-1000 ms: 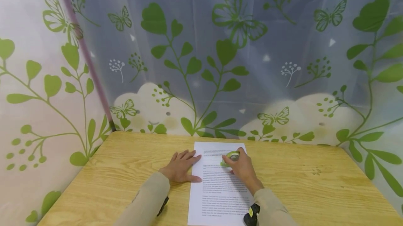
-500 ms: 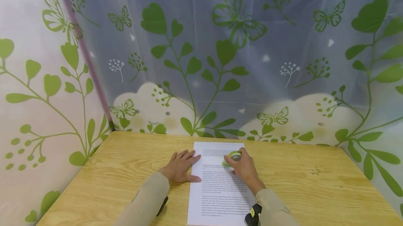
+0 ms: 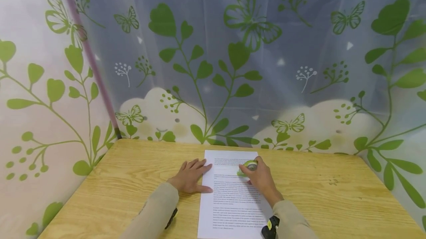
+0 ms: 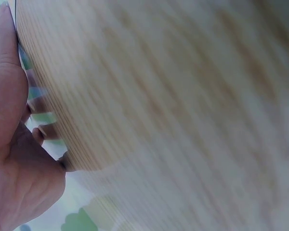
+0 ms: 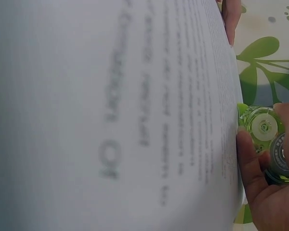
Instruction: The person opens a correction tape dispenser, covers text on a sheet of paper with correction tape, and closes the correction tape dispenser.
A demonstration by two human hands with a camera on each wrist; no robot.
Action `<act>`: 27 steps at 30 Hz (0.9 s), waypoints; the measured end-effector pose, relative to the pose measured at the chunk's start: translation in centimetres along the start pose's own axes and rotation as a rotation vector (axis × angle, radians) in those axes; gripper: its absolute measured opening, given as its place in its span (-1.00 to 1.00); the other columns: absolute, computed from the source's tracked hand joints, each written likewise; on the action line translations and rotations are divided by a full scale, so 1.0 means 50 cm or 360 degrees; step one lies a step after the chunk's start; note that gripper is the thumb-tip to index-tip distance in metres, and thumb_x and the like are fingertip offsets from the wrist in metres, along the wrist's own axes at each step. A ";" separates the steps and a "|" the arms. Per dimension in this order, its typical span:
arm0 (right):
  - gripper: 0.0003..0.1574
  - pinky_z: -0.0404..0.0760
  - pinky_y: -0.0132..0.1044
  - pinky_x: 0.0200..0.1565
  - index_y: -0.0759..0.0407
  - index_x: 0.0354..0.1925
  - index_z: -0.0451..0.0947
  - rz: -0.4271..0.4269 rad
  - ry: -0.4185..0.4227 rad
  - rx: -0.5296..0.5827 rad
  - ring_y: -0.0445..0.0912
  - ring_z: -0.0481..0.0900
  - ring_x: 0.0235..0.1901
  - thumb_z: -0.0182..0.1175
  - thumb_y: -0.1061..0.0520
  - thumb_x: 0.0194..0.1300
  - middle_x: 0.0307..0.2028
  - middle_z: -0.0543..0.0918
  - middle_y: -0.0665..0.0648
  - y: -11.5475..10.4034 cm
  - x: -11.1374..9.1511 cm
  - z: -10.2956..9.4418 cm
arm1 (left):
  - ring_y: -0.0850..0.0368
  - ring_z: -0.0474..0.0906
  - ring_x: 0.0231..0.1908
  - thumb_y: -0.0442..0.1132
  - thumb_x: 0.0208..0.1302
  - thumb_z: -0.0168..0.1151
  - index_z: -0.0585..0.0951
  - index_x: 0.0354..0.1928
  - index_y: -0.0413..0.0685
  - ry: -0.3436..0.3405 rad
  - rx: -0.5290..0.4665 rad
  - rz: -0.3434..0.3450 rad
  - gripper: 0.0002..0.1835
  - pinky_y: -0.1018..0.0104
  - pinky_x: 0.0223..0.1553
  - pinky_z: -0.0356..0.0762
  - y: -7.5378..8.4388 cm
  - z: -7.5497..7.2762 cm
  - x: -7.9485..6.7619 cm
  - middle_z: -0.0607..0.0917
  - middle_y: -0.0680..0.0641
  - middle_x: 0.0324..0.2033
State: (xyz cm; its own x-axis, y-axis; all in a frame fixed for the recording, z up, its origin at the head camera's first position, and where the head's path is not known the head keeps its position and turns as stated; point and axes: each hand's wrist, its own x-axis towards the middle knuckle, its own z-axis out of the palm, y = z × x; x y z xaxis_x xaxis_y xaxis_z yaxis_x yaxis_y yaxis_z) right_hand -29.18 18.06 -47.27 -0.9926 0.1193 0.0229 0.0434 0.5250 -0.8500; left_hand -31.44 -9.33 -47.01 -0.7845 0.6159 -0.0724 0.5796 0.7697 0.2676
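A printed sheet of paper (image 3: pixel 233 202) lies on the wooden table, its lines of text running down most of the page. My left hand (image 3: pixel 190 178) rests flat with spread fingers across the sheet's left edge, thumb and fingertips on the paper. Between thumb and fingers, my right hand (image 3: pixel 265 183) pinches a green see-through correction tape (image 3: pixel 250 164) over the upper right of the sheet. Its tip touches the page near a blank band between text blocks. Two round reels show inside the correction tape (image 5: pixel 262 126) in the right wrist view. The left hand (image 4: pixel 19 144) appears at that wrist view's left edge.
The wooden table (image 3: pixel 319 194) reaches back to a hanging cloth (image 3: pixel 213 65) printed with green leaves and butterflies. Another printed cloth (image 3: pixel 40 128) hangs along the left side. Dark wrist devices sit at both sleeves.
My right hand has slid slightly to the right with the correction tape, along the blank band. The left hand and the paper have stayed in place.
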 end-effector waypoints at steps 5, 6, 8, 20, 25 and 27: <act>-0.41 0.53 -0.29 -0.53 0.25 -0.11 0.29 -0.0006 -0.0003 -0.0029 -0.10 0.56 -0.66 0.33 -0.10 0.20 -0.40 0.58 0.15 0.001 0.000 -0.003 | -0.22 -0.09 0.40 0.39 0.13 0.14 0.18 0.46 0.06 -0.0004 -0.0006 -0.0003 -0.05 -0.29 0.29 -0.18 0.002 0.001 -0.001 0.10 -0.15 0.44; -0.42 0.54 -0.29 -0.52 0.25 -0.11 0.30 -0.0003 -0.0003 -0.0027 -0.10 0.56 -0.66 0.33 -0.10 0.20 -0.40 0.58 0.15 0.001 0.000 -0.004 | -0.22 -0.09 0.41 0.39 0.13 0.14 0.18 0.46 0.06 -0.0006 -0.0005 -0.0003 -0.05 -0.29 0.29 -0.18 0.002 0.001 -0.001 0.09 -0.15 0.44; -0.43 0.54 -0.29 -0.52 0.23 -0.11 0.30 0.0001 -0.0012 -0.0024 -0.11 0.56 -0.65 0.33 -0.09 0.20 -0.40 0.57 0.14 0.002 0.001 -0.005 | -0.22 -0.09 0.40 0.39 0.13 0.13 0.18 0.46 0.07 -0.0005 0.0003 -0.0004 -0.05 -0.30 0.28 -0.17 0.001 0.001 -0.001 0.09 -0.15 0.44; -0.42 0.54 -0.27 -0.51 0.25 -0.08 0.29 -0.0017 -0.0024 -0.0021 -0.10 0.56 -0.64 0.32 -0.09 0.21 -0.43 0.56 0.14 0.004 0.003 -0.012 | -0.22 -0.10 0.41 0.38 0.14 0.14 0.17 0.47 0.07 -0.0002 -0.0012 0.0000 -0.06 -0.29 0.29 -0.18 -0.001 -0.002 0.001 0.09 -0.14 0.44; -0.44 0.49 -0.27 -0.52 0.23 -0.14 0.28 -0.0020 -0.0016 -0.0047 -0.10 0.53 -0.67 0.32 -0.11 0.21 -0.50 0.54 0.13 0.005 0.002 -0.016 | -0.21 -0.10 0.41 0.39 0.13 0.14 0.17 0.47 0.08 -0.0014 0.0003 -0.0011 -0.05 -0.29 0.29 -0.18 0.001 -0.003 0.000 0.09 -0.14 0.44; -0.44 0.49 -0.27 -0.51 0.23 -0.15 0.28 -0.0021 -0.0015 -0.0047 -0.10 0.53 -0.67 0.32 -0.11 0.21 -0.49 0.54 0.13 0.007 0.002 -0.017 | -0.21 -0.10 0.41 0.39 0.13 0.14 0.17 0.47 0.08 -0.0015 0.0004 -0.0014 -0.05 -0.29 0.29 -0.18 0.002 -0.004 0.000 0.09 -0.14 0.44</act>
State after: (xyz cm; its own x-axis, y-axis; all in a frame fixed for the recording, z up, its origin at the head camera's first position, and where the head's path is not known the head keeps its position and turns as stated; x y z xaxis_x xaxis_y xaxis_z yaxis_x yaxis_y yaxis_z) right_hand -29.18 18.97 -47.11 -0.9941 0.1043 0.0291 0.0334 0.5509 -0.8339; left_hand -31.44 -9.30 -46.81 -0.7875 0.6106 -0.0838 0.5732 0.7756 0.2642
